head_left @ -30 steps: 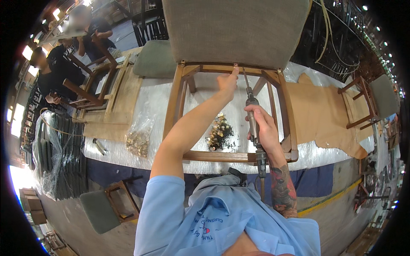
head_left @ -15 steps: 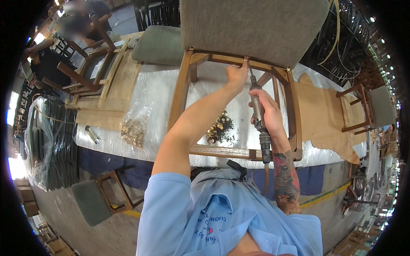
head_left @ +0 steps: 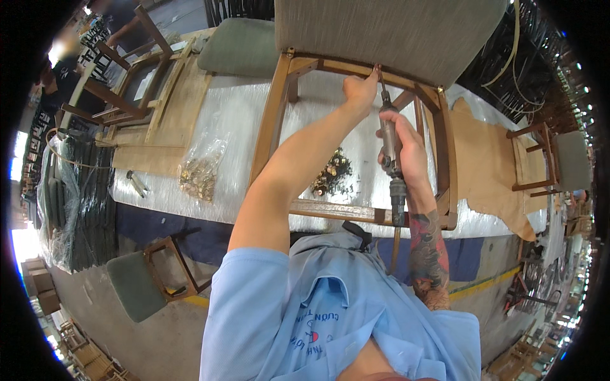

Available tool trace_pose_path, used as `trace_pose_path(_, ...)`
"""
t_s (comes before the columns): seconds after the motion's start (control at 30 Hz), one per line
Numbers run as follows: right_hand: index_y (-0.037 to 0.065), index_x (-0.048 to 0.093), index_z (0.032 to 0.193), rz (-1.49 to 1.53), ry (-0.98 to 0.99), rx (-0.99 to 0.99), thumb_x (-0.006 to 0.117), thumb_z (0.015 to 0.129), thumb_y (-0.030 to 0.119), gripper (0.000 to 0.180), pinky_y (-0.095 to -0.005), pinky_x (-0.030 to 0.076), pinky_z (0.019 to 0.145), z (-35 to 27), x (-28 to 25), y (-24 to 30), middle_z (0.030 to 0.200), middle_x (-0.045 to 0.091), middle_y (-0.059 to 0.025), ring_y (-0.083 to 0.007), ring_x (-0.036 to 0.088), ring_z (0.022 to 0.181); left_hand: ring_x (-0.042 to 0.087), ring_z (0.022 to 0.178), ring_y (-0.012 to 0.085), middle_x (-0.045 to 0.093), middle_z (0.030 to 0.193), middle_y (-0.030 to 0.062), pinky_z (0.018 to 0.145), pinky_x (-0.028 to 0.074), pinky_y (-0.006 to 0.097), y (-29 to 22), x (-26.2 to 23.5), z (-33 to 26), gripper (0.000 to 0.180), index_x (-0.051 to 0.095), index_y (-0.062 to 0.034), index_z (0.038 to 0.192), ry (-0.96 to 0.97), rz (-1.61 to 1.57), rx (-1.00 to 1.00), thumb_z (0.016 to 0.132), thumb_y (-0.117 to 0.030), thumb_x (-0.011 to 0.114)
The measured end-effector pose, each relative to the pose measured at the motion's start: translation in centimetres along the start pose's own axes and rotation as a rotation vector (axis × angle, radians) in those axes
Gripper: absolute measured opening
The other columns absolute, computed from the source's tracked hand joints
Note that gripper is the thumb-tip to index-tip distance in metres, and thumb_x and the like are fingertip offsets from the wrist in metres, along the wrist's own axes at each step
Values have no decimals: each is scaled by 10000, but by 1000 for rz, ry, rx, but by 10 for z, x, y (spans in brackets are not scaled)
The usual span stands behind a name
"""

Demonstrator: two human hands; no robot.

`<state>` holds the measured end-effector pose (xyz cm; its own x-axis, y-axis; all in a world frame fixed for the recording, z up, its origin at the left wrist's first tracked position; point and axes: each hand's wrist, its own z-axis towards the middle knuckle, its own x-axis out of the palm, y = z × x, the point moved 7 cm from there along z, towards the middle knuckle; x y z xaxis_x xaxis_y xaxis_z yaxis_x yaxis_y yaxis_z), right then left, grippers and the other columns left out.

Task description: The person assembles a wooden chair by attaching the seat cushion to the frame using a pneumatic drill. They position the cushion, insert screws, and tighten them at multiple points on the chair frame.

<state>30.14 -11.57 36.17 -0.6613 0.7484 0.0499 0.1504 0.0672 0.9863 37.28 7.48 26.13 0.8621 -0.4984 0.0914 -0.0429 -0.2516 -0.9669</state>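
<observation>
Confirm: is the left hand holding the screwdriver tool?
No. The right hand grips the pneumatic screwdriver, while the left hand rests on the far rail of the wooden chair frame.

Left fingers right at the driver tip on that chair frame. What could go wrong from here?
1. The left hand pinches at the rail right beside the tip of the pneumatic screwdriver; a slip could likely jab the fingers.
2. The right hand drives at arm's length, so the bit may tilt and cam out, marring the wooden chair frame.
3. The loose pile of screws lies inside the frame on the bench; a shift could scatter it.
</observation>
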Motion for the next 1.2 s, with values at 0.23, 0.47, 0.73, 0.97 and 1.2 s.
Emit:
trace_pose_path(0.23,93,654,1149,-8,-42,6,436,1032,347,355,-245,497,508,-1,9,8,925,589,-57,-115,575,644,599,713,232,662,890,188,579,476,417,4,-2,4,460,646,98,897,40,-78,-102,781,-319,800)
trace_pose_path(0.47,96,654,1194,-34,-77,21,441,1032,323,351,-257,505,502,7,11,11,922,591,-57,-117,580,663,627,818,241,677,956,199,694,511,409,-4,-1,-2,531,621,119,967,62,-22,-115,788,-348,799)
trace_pose_path(0.73,121,592,1304,12,-76,22,428,1034,344,386,-222,481,482,26,15,14,879,599,-52,-95,568,550,607,793,205,682,922,193,710,507,402,14,9,11,459,636,104,816,33,-233,-202,760,-300,846)
trace_pose_path(0.97,216,602,1276,96,28,54,443,1014,415,365,-224,446,414,33,16,13,868,602,-20,-85,561,515,615,734,243,654,999,169,580,487,421,26,9,36,457,617,90,992,160,-180,-111,836,-304,789)
trace_pose_path(1.2,157,561,1292,66,4,113,430,1020,420,401,-220,432,387,30,-2,20,846,618,-65,-92,555,498,462,582,182,558,753,110,494,357,370,11,6,3,287,595,-10,916,52,-271,-292,859,-284,660)
